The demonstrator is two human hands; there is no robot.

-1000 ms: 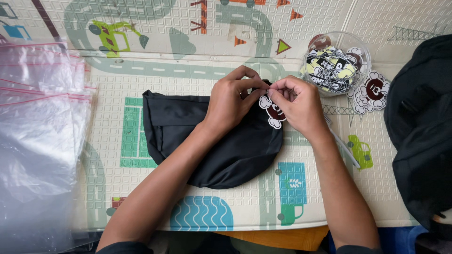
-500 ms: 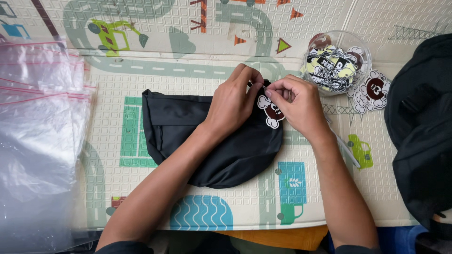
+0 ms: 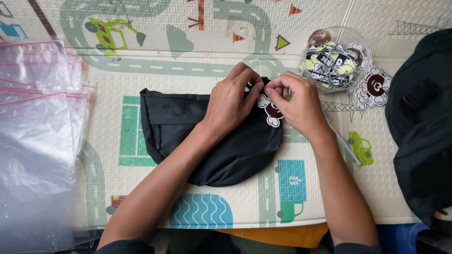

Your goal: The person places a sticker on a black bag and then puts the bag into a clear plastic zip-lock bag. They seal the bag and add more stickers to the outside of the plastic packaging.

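Observation:
A small black fabric pouch (image 3: 207, 141) lies flat on a printed play mat (image 3: 188, 75). My left hand (image 3: 233, 99) rests on the pouch's upper right part, fingers pinched at its top edge. My right hand (image 3: 294, 106) meets it there, fingertips pinching the same spot. A white flower-shaped tag with a dark brown centre (image 3: 269, 111) hangs at that edge, partly covered by my right hand. What exactly the fingertips pinch is hidden.
A clear round tub (image 3: 335, 59) of printed tags stands at the upper right, with more flower-shaped tags (image 3: 374, 87) beside it. A stack of clear zip bags (image 3: 37, 131) lies at the left. More black fabric (image 3: 419, 127) is piled at the right edge.
Both hands stay pinched at the pouch's top edge; the fingers have shifted only slightly. The pouch has not moved.

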